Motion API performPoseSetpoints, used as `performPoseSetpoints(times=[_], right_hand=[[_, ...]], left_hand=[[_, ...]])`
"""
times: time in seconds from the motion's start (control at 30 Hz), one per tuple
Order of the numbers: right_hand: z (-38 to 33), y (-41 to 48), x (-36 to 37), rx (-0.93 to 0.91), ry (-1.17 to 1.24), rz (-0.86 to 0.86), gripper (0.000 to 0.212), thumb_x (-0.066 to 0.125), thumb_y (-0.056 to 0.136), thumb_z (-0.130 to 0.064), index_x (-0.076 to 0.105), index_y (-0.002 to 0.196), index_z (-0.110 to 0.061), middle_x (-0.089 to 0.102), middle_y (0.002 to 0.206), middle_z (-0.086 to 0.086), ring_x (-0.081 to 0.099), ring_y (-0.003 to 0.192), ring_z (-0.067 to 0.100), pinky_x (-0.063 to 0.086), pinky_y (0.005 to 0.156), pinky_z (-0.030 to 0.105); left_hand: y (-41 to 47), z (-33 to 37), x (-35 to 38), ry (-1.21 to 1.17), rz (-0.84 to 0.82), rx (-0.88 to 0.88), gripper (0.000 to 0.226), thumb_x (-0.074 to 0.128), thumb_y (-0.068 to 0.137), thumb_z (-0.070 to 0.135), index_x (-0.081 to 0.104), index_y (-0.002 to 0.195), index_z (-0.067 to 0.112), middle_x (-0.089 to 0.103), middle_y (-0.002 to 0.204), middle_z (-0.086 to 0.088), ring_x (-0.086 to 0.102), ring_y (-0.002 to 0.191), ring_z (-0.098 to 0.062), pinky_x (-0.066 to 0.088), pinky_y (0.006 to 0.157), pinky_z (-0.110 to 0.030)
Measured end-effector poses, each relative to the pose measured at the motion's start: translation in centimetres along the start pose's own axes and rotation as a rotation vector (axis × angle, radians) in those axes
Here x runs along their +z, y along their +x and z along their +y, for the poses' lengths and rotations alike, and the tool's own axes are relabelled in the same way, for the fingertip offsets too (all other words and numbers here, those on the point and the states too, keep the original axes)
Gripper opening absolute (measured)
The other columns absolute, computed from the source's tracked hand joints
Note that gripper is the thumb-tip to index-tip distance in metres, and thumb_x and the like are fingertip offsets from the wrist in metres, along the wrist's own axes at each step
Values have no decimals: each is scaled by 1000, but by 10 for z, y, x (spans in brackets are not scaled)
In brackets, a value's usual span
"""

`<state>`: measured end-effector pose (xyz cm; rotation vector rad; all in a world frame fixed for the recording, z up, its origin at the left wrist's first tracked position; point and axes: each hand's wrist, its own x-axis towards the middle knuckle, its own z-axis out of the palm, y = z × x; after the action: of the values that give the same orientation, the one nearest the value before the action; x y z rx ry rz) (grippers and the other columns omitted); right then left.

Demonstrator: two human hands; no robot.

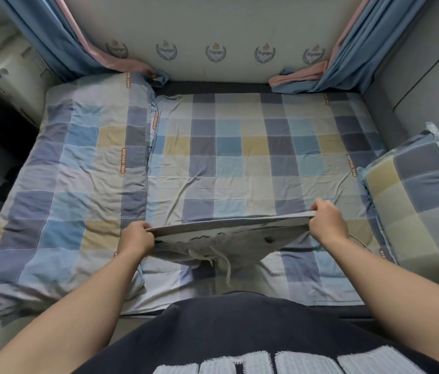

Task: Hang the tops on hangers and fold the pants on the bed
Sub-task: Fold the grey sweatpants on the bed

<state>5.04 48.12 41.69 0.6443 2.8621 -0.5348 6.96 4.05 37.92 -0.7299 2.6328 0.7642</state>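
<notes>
Both hands, left (138, 238) and right (326, 221), grip grey drawstring pants (229, 236) stretched above the checked bed (240, 157) near its front edge.

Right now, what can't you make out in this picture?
Head view:
- Pants legs: mostly hidden behind the waistband, which is held by the left hand and right hand.
- Shirt print: cut off by the bottom edge.
- Dark shape left of the bed: too dim to name.
- Tops and hangers: none in view.
</notes>
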Motion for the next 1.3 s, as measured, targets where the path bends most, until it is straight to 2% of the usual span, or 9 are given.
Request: performPoseSetpoints(times=[0.23,0.4,0.47,0.6,0.7,0.87,0.97,1.13,1.3], right_hand=[[-5,-5,20,481,864,-230,34,32,97,1,63,105,-12,63,104,17,57,86,32,59,71,46],[-15,1,20,197,562,-225,23,43,92,-2,62,101,-13,65,106,20,60,90,34,49,70,36],[-14,5,15,57,392,-232,30,50,86,3,61,107,-16,63,109,15,59,97,33,50,80,38],[5,12,6,-162,16,-184,46,48,79,11,64,113,-15,57,116,13,56,109,36,48,93,40],[25,11,0,-93,-72,-82,36,51,80,4,68,102,-19,56,113,12,55,107,37,49,92,41],[27,6,10,363,518,7,26,48,81,0,66,82,-18,71,95,19,69,85,39,48,65,37],[24,8,10,569,786,65,31,46,88,0,71,96,-17,67,106,21,67,87,39,54,62,37],[20,8,1,619,940,20,45,36,91,4,71,106,-18,63,103,13,58,83,29,50,47,25],[15,0,-7,653,1080,-212,45,30,97,1,70,85,-15,67,83,6,48,56,14,32,33,13]], left_hand=[[-1,0,23,-163,-222,-120,19,44,86,-5,63,84,-1,60,83,-20,61,82,-38,51,71,-38],[-7,8,30,-458,-378,-183,20,79,84,19,67,91,5,65,84,-14,63,78,-31,51,63,-31],[-6,9,28,-470,-302,-236,24,72,90,32,69,94,9,67,94,-14,66,86,-34,57,61,-34],[0,-9,12,-276,-141,-263,22,45,86,6,68,85,3,67,82,-22,69,81,-41,62,67,-47],[3,-30,8,-354,-142,-367,25,39,89,1,63,96,-2,66,81,-24,69,72,-37,54,67,-41],[0,-32,11,-666,-119,-494,23,36,101,7,59,101,11,61,90,-19,63,64,-29,54,43,-30],[1,-30,9,-968,-147,-629,18,42,99,-2,58,104,4,59,87,-21,61,69,-28,53,37,-30],[7,-35,4,-1162,-174,-802,26,39,99,-3,53,118,7,54,84,-15,56,70,-19,52,35,-29],[2,-25,2,-1285,-206,-872,37,24,100,-2,56,83,4,50,72,-6,47,57,-9,52,33,-32]])
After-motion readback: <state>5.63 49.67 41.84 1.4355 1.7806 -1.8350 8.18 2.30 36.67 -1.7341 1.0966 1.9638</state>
